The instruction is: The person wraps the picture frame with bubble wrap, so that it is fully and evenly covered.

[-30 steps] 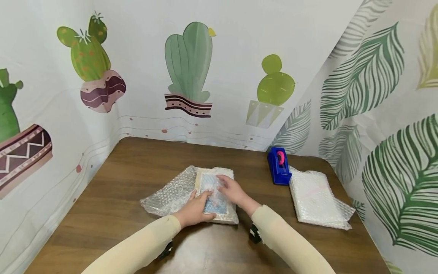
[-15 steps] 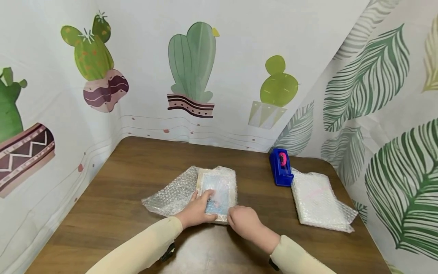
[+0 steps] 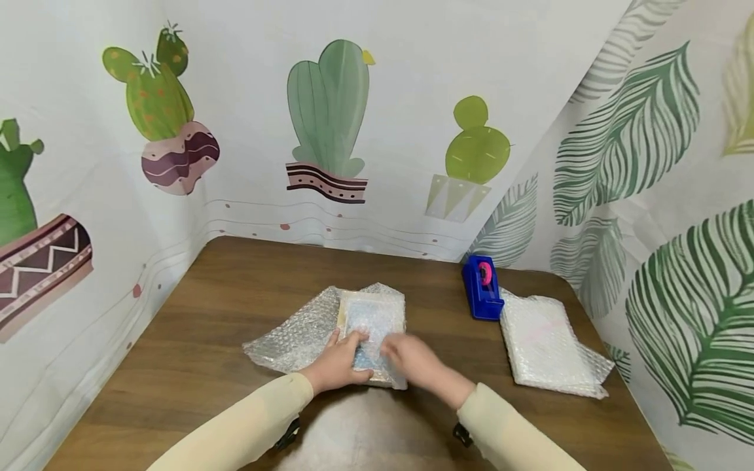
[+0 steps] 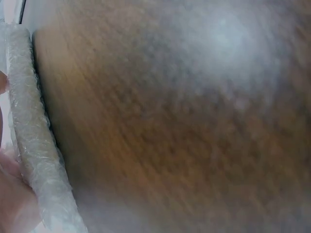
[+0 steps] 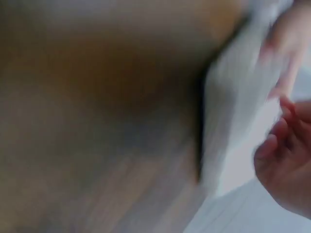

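Observation:
A framed picture (image 3: 368,314) with a light frame and a bluish image lies flat on the table, seen through bubble wrap (image 3: 291,333). A loose flap of the wrap spreads to the left. My left hand (image 3: 338,365) rests on the frame's lower left with fingers spread, holding it down. My right hand (image 3: 415,363), blurred, is over the lower right of the picture, its curled fingers pinching the wrap. In the right wrist view the fingers (image 5: 279,133) are bent beside the pale package. The left wrist view has the wrapped edge (image 4: 36,131) along the left.
A blue tape dispenser (image 3: 483,291) with a pink roll stands at the back right. Beside it lies another bubble-wrapped package (image 3: 538,343) with a pinkish strip on top. Behind the brown table (image 3: 235,281) hangs a printed cactus and leaf cloth.
My right hand moved from the picture's upper right down to the lower right corner, then back inward over it. The wrap over the image looks whiter now. My left hand stayed put.

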The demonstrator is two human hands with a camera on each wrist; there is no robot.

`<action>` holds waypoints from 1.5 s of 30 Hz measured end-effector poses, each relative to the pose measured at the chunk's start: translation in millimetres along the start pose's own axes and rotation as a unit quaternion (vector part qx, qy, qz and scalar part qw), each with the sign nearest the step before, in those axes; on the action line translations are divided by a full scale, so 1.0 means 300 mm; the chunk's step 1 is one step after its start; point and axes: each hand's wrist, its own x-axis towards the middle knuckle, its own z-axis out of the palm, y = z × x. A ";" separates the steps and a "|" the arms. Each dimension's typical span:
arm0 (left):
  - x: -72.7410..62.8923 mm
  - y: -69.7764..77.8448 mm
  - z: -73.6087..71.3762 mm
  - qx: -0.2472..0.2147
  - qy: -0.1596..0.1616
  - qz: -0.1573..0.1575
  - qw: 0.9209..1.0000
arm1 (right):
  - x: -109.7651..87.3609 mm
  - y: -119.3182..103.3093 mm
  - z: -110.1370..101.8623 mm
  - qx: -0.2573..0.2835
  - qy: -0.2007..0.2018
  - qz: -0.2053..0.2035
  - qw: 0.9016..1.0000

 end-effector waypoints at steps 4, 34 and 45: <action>0.005 0.004 0.005 -0.009 -0.002 -0.002 1.000 | 0.120 0.124 -0.024 0.067 0.068 0.095 0.991; 0.014 -0.015 -0.006 -0.014 -0.026 0.041 0.999 | 0.262 0.142 0.014 -0.052 0.031 0.093 0.994; -0.022 -0.010 -0.006 0.045 0.024 0.014 0.999 | 0.197 0.107 0.094 -0.096 -0.089 0.110 0.985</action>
